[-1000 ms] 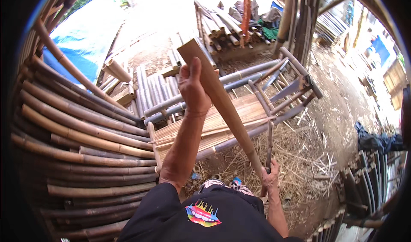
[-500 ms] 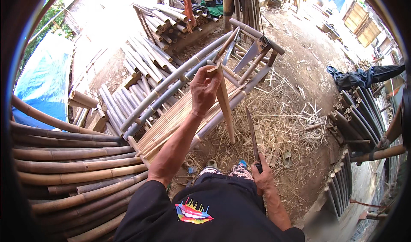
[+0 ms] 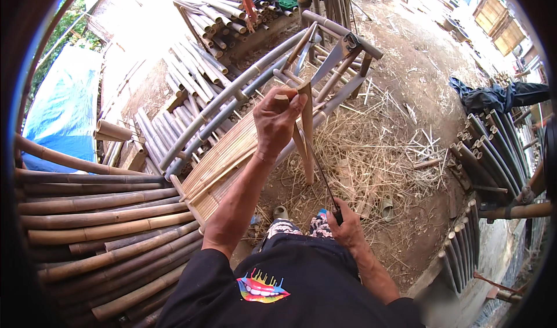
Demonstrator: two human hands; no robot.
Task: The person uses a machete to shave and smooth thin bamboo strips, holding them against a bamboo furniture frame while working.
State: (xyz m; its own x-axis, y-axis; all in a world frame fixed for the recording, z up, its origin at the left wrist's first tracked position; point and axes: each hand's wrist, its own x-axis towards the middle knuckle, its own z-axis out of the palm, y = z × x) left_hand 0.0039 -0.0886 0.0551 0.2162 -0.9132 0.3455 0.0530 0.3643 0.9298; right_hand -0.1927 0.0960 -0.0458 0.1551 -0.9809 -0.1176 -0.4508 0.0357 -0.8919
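Observation:
My left hand (image 3: 277,119) is closed around the upper end of a split bamboo strip (image 3: 307,104), which hangs down steeply beyond my fingers. In my right hand (image 3: 348,226) is a long-bladed knife (image 3: 322,174) with a black handle, its blade slanting up and left. The front part of the blade lies against the strip or overlaps it below my left hand; I cannot tell how deep it sits. Beneath my left arm, a row of thin bamboo slats (image 3: 223,159) rests on a bamboo frame (image 3: 229,96).
A handsaw (image 3: 336,58) hangs at the frame's far end. Shavings (image 3: 377,148) litter the ground ahead. Bamboo poles (image 3: 110,220) are stacked at my left, with cut lengths (image 3: 194,67) behind the frame and more (image 3: 493,148) at the right. A blue tarp (image 3: 61,107) lies far left.
My right hand has moved left and up, bringing the knife blade from apart to the strip. My left hand has turned and shifted slightly, still gripping the strip.

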